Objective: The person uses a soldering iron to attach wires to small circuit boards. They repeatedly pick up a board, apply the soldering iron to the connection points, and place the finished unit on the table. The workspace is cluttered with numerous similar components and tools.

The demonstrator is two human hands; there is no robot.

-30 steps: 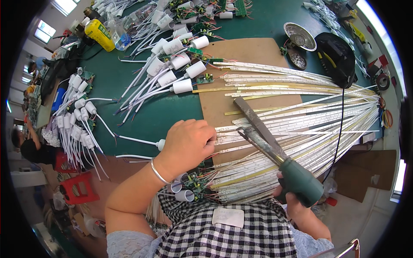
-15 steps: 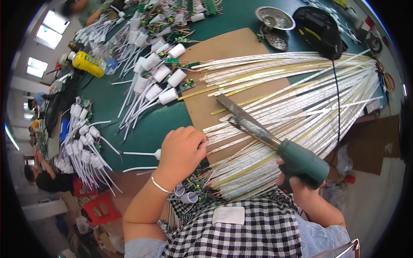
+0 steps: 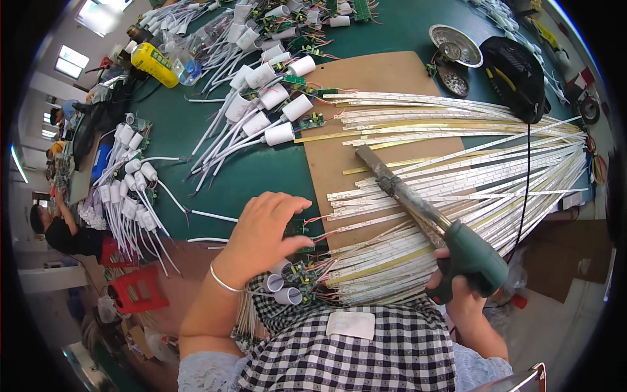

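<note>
- Head view: left hand (image 3: 264, 232) lies flat, fingers spread, pinning a small circuit board (image 3: 297, 228) at the near ends of the light strips (image 3: 457, 163), apparently to steady them.
- Right hand (image 3: 460, 297) wraps closed around the green heat gun (image 3: 450, 242), nozzle angled over strips on the brown board (image 3: 366, 85).

r hand (image 3: 465, 293) grips heat gun (image 3: 450, 236); l hand (image 3: 264, 230) on circuit board (image 3: 298, 228)

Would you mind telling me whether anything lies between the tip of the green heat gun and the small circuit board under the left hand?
Yes: the right hand holds the green heat gun, whose metal nozzle lies across the fanned white light strips on the brown board. Strip ends and thin wires separate it from the small green circuit board under the left hand.
</note>
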